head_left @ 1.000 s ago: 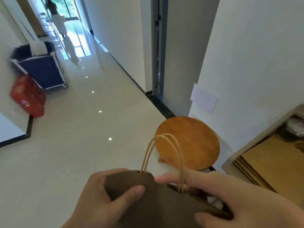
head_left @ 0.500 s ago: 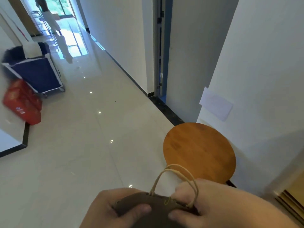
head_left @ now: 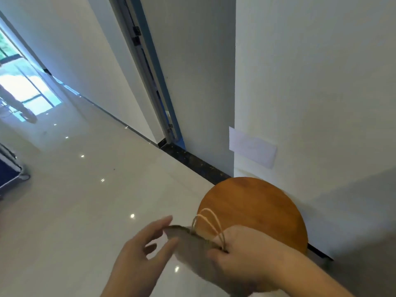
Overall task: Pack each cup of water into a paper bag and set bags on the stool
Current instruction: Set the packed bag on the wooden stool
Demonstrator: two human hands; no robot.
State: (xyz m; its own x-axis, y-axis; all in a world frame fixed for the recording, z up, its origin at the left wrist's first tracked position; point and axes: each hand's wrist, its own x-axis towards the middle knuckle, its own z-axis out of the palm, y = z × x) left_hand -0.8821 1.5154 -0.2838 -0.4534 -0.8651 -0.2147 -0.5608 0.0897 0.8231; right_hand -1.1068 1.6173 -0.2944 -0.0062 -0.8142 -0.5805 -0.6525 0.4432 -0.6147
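1. Head view, progress: paper bag (head_left: 190, 243) held in the air at the near left edge of the stool (head_left: 257, 211) seat, not yet set down; no bag standing on the seat, so judged early in the task, with the placing of this bag and any further cups left to do
2. Head view, grips: right hand (head_left: 242, 256) curled round the bag's top edge at the root of the twine handles (head_left: 209, 221), thumb and fingers pinching the paper; left hand (head_left: 141, 254) spread and loose at the bag's left corner, fingertips near or just touching the paper, contact lost in blur
3. Head view, containers: bag mouth pressed nearly flat, interior hidden; cup of water inside or not, impossible to tell; no cup visible elsewhere
4. Head view, surroundings: glossy pale floor (head_left: 96, 211) beneath the stool; seat's far edge close to a white wall (head_left: 321, 93) bearing a pale label (head_left: 251, 146); door frame (head_left: 150, 82) beyond; blue cart (head_left: 8, 174) cut by the left border
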